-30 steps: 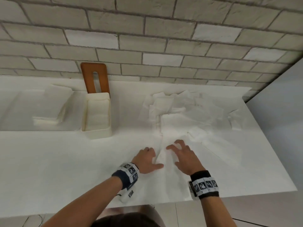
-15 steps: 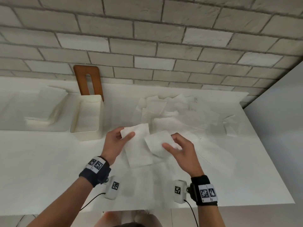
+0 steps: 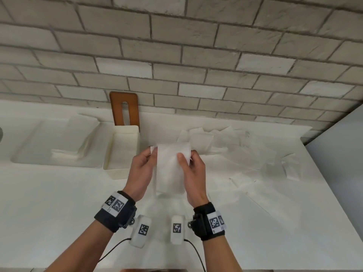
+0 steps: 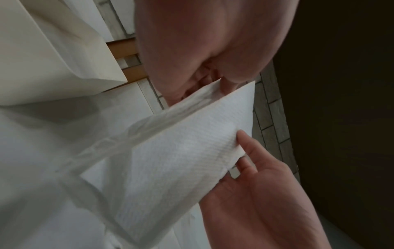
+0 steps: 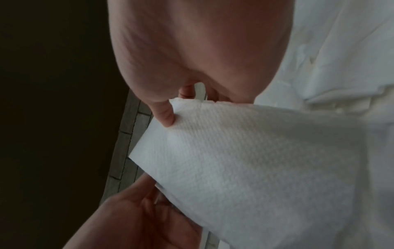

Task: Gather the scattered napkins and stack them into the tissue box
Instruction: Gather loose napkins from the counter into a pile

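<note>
In the head view, both hands are raised above the white desk (image 3: 59, 203) and hold a white embossed paper napkin (image 3: 172, 165) upright between them. The left hand (image 3: 142, 169) pinches its upper left edge with the thumb in front, and the right hand (image 3: 193, 173) pinches the upper right edge, thumb laid across the front face. A second sheet edge shows behind the napkin on the left side (whether it is a separate napkin, I cannot tell). The open cream rectangular tissue box (image 3: 122, 154) stands on the desk just left of the hands, apart from them, with a brown wooden slotted lid (image 3: 124, 109) leaning upright against the grey brick wall (image 3: 196, 55) behind it. A loose heap of scattered white napkins (image 3: 235, 146) lies on the desk to the right, beyond the hands. A shallow white moulded tray (image 3: 55, 146) sits left of the box.

In the left wrist view, the left hand (image 4: 192, 50) grips the napkin (image 4: 181, 151) at its top edge, and the right hand (image 4: 266, 193) holds the far side, thumb on the face. The tissue box (image 4: 53, 59) is at upper left.

In the right wrist view, the right hand (image 5: 192, 50) pinches the napkin (image 5: 255, 160) near its corner, and the left hand (image 5: 138, 219) grasps the lower edge
</note>
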Demonstrator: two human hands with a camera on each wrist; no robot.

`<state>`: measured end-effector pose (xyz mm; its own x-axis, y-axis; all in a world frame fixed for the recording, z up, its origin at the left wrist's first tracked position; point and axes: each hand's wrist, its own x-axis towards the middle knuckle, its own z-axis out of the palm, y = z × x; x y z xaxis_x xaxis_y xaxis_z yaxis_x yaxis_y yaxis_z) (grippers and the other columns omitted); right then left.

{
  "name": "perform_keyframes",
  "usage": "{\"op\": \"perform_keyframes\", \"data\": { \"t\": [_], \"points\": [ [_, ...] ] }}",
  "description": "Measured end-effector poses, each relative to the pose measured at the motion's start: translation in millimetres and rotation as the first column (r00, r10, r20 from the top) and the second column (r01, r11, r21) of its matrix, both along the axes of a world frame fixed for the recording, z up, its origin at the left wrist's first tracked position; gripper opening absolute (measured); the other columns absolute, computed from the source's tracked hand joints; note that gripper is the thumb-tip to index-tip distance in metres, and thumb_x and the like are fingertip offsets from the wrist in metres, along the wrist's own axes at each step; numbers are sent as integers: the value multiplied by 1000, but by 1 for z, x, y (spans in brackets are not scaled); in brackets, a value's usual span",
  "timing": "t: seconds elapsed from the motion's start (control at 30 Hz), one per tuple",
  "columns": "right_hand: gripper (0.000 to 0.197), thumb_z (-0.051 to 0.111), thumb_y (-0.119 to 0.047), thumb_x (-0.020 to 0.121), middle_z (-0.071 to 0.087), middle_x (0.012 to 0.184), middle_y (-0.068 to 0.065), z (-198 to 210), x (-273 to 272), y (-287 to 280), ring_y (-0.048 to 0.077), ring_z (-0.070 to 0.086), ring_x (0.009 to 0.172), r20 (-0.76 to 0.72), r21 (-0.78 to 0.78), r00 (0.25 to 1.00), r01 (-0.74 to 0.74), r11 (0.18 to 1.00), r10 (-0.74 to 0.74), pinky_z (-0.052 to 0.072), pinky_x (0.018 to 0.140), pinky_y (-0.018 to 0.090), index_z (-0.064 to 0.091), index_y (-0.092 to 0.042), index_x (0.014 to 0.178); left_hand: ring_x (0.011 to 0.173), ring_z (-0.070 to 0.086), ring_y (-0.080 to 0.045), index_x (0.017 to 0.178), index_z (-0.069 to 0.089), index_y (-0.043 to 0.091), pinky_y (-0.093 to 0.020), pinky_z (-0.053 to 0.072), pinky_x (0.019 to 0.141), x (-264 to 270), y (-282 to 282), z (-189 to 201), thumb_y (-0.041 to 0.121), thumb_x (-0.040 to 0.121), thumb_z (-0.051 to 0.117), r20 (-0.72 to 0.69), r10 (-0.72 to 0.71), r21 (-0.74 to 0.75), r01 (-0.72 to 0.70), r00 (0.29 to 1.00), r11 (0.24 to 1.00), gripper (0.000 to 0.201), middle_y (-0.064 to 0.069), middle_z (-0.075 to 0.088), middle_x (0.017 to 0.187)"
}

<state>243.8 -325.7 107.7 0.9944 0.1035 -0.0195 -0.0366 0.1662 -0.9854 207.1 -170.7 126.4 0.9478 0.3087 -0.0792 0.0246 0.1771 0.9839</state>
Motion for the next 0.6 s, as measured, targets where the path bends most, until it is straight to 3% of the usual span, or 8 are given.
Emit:
{"op": "perform_keyframes", "data": {
  "t": [0.13,0.27,0.47,0.6],
  "points": [
    [14,72,-19,103,74,97,1,5,3,28,14,69,93,-14,12,1000,-3,1000,3,57,85,33,64,-8,101,117,64,-52,117,73,9,-73,46,108,-3,27,6,50,107,59,-4,18,-19,-18,1000,1000,45,-27,70,119],
    [18,80,-18,97,78,103,2,10,1,60,18,75,99,8,3,995,101,995,-102,60,90,35,64,-10,98,119,73,-29,126,74,14,-56,49,113,-4,50,10,33,114,47,-84,33,-126,-44,996,991,35,-8,78,124],
    [20,86,-11,91,70,91,7,20,-6,86,14,67,89,161,0,979,130,992,-128,54,86,22,65,-12,90,114,74,-31,123,75,19,-52,57,101,2,88,13,36,113,47,-139,35,-164,-58,990,985,34,-4,80,118],
    [19,88,-14,89,71,88,-3,22,-5,100,18,68,89,169,-15,974,152,988,-148,58,87,35,70,-15,91,116,73,-29,125,75,19,-55,55,107,7,107,17,36,113,46,-138,21,-165,-44,990,985,36,-3,79,121]
  ]
}}
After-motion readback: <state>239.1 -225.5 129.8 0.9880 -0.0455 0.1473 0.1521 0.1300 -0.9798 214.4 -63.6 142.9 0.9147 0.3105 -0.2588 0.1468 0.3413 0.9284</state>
